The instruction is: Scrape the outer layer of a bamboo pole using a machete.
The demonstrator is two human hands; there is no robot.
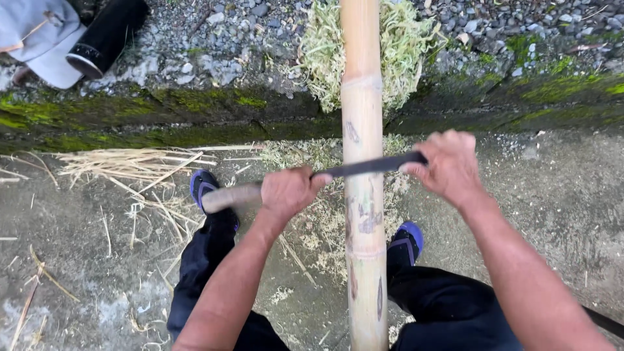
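Head view: I look straight down at a rough concrete floor (pixel 78 273) strewn with dry straw-coloured splinters (pixel 130 166) and fine shavings. Across the top runs a moss-covered concrete curb (pixel 162 117), with grey gravel (pixel 221 39) beyond it and a heap of pale green shavings (pixel 322 52) on its far side. In the upper left corner lie a black cylinder (pixel 107 32) and a grey cloth (pixel 42 39), well apart from the work.

Open floor spreads wide to the left and to the right of my legs; the curb closes off the far side. My two blue shoes (pixel 207 188) stand on either side of the pole.

A long bamboo pole (pixel 364 214) runs from the bottom edge up over the curb, passing between my knees. A dark blade (pixel 370 166) lies crosswise on the pole, touching its upper face just below a node. My left hand (pixel 289 192) is my left grip, closed tight around the blade's pale wooden handle (pixel 231 196) just left of the pole. My right hand (pixel 448 166) is my right grip, fingers clamped over the blade's far tip just right of the pole. Both forearms reach in from the bottom.
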